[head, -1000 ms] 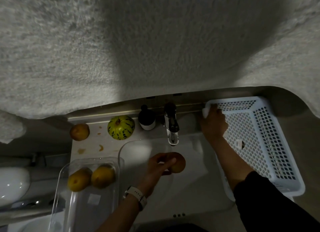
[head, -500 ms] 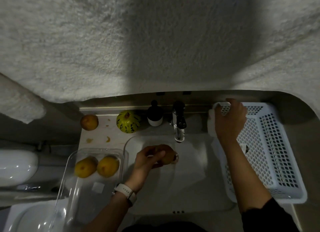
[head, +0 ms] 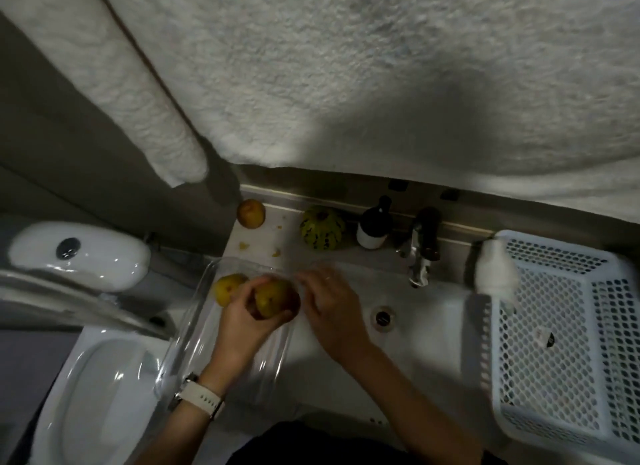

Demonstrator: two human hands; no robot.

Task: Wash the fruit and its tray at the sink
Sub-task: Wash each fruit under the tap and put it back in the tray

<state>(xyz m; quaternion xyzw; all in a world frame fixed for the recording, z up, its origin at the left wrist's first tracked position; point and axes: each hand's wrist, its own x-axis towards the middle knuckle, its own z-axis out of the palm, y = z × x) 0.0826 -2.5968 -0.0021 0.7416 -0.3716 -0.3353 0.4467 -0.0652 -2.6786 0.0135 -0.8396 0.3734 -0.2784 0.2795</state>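
— What is the left hand doing?
— Its fingers are curled round a round, yellow-brown fruit with a dull, mottled skin, held over the far end of the clear, glossy rectangular plastic tray. That tray sits at the left edge of the white basin, and a second yellow fruit lies in its far left corner.
— And the right hand?
— It hovers just right of the held fruit, fingers relaxed and slightly apart, gripping nothing; motion blur hides whether the fingertips touch the tray's rim.
— What else is on the ledge?
— Along the back edge, from the left: a smooth orange-brown round fruit at the corner, a ribbed green-and-yellow striped squash-like fruit, a dark bottle with a white lower band, then a chrome tap with a dark handle. Small yellow scraps lie on the ledge between the fruit and the tray.
— To the right?
— A white perforated plastic basket with a small label inside, too small to read, and a blurred white bottle at its near-left rim.
— Any writing?
— None legible. A pale strapped watch is on the left wrist.
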